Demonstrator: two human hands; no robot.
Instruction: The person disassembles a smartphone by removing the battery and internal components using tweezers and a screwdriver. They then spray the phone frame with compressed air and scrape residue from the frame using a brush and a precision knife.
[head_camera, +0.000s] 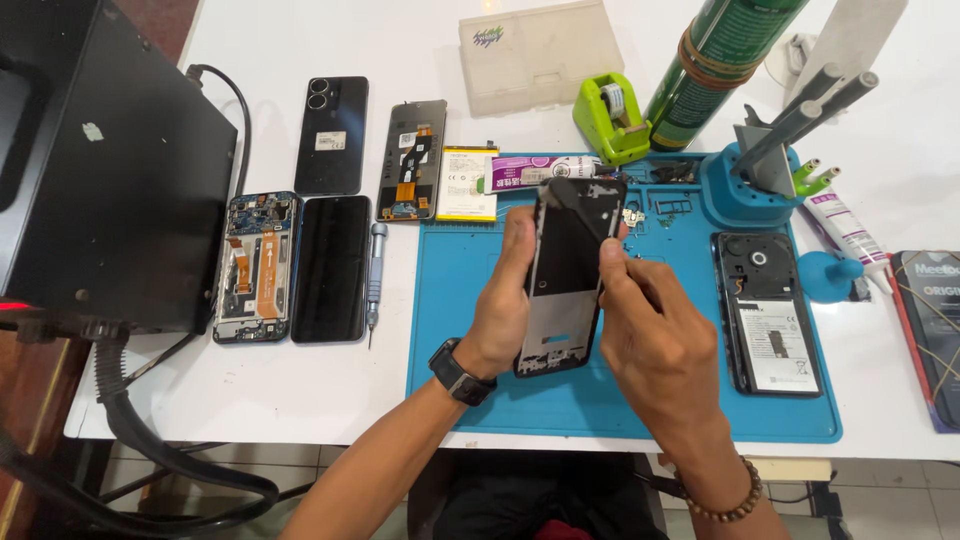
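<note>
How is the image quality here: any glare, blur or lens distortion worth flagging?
Head view: light is bright and even, and the white table nearly washes out at upper right. Hands cast only soft shadows on the blue mat. The phone frame, left hand and right hand look sharp. Table edges bow slightly, a wide-angle effect.

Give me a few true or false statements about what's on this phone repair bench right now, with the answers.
1. The left hand holds a phone frame over the blue mat. True.
2. The right hand rests flat on the table. False: it works at the frame's upper edge.
3. A screwdriver lies left of the mat. True.
4. The green tape dispenser stands on the black box. False: it stands on the white table.
</note>
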